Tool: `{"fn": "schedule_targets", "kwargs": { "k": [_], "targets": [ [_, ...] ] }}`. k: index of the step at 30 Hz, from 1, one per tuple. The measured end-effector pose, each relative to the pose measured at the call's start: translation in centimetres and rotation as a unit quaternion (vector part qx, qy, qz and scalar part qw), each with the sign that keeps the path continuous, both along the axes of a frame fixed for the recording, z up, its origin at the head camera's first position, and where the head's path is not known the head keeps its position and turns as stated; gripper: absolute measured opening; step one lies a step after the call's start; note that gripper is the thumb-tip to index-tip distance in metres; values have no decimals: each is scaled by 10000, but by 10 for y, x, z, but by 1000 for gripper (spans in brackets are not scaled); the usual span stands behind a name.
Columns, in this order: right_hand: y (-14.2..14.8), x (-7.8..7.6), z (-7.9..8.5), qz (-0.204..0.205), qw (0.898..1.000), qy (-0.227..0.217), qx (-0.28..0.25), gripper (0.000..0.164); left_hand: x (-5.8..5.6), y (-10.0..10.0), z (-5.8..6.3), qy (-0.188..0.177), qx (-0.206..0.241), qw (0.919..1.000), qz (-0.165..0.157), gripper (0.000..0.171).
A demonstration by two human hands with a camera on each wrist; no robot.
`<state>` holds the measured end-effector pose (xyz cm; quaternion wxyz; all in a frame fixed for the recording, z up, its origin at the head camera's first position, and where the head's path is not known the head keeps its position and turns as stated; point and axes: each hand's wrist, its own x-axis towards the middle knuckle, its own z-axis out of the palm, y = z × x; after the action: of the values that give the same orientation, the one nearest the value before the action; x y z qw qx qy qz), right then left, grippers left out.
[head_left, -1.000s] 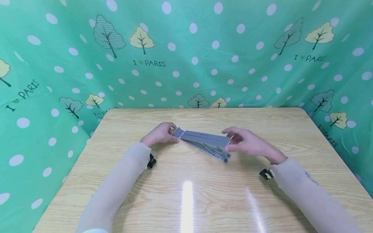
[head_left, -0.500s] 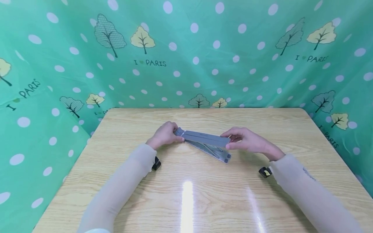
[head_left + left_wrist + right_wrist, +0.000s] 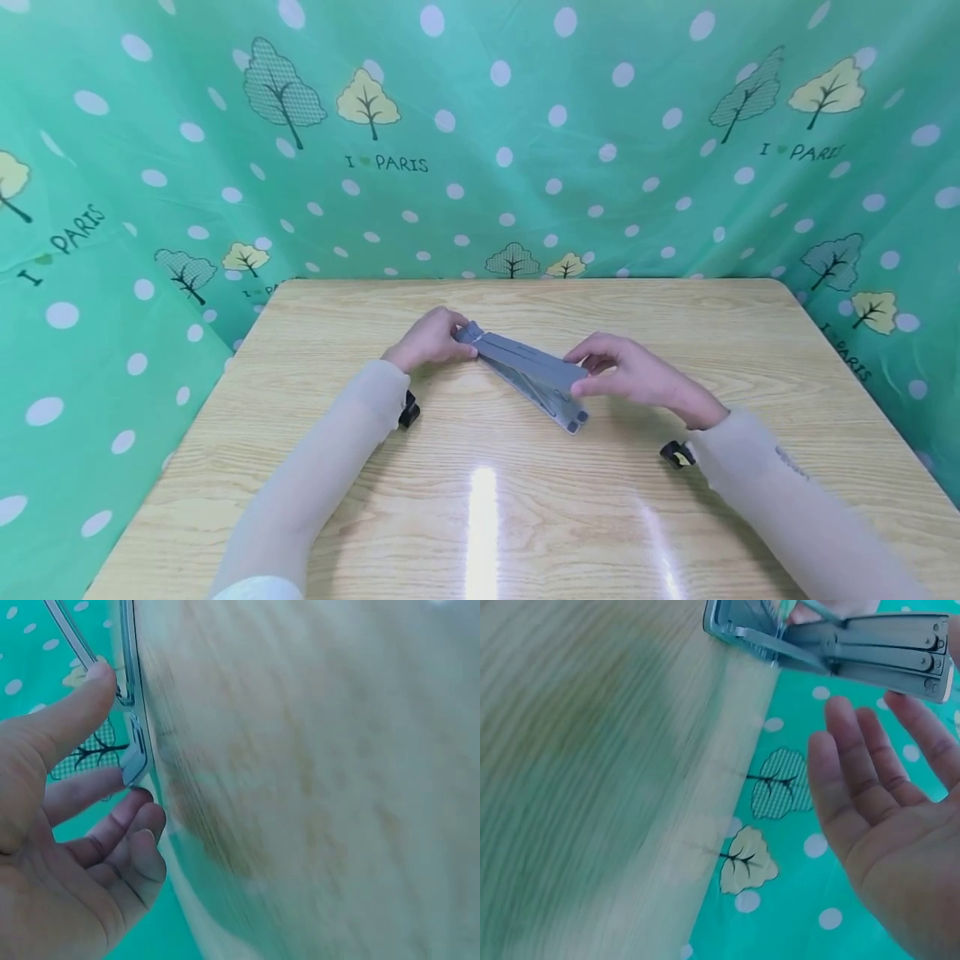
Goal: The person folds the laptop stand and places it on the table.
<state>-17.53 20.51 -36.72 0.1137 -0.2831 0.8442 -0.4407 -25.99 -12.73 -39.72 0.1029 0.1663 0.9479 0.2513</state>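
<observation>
A grey folding stand [image 3: 517, 354] lies slantwise near the middle of the table, its two long panels hinged at the left end and spread a little apart. My left hand [image 3: 431, 337] pinches that hinged end between thumb and fingers; the left wrist view shows the stand's edge [image 3: 136, 754] by the fingertips. At the other end my right hand [image 3: 626, 371] holds the raised upper panel by its free end. In the right wrist view the ridged underside of this panel [image 3: 885, 652] and a thin strut [image 3: 780, 649] show. The lower panel [image 3: 573, 417] lies close over the table.
A wood-grain table [image 3: 375, 500] extends all around the stand. Behind it and at the sides hangs a green dotted curtain [image 3: 465, 125] with printed trees. Lamp glare [image 3: 482, 533] streaks the near tabletop. A small black camera sits at each wrist.
My right hand has lowered the upper panel, narrowing the gap between the panels. The stand has turned, its right end now nearer the viewer. My left hand has shifted slightly right.
</observation>
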Motion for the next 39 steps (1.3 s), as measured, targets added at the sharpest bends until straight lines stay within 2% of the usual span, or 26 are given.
{"fn": "schedule_targets", "kwargs": {
  "k": [9, 14, 21, 27, 33, 39],
  "targets": [
    [-11, 8, 0, -181, 9998, -60, -24, 53, -14, 7, 5, -344, 19, 9989, -309, 62],
    [-18, 12, -2, -346, 9994, 55, -59, 53, -19, 12, 8, -561, 6, 9980, -276, 65],
    [-27, 18, -4, -711, 9974, -147, 37, 53, -29, 15, 6, -705, 161, 9971, -226, 64],
    [-36, 25, -2, -960, 9951, -197, 155, 57, -35, 18, 6, -1067, 319, 9934, -286, 65],
    [-50, 34, 0, -1135, 9930, -218, 238, 52, -43, 24, 7, -1317, 152, 9898, -525, 67],
    [-60, 38, 1, -1290, 9910, -22, 368, 46, -47, 32, 12, -1296, -41, 9891, -693, 68]
  ]
}}
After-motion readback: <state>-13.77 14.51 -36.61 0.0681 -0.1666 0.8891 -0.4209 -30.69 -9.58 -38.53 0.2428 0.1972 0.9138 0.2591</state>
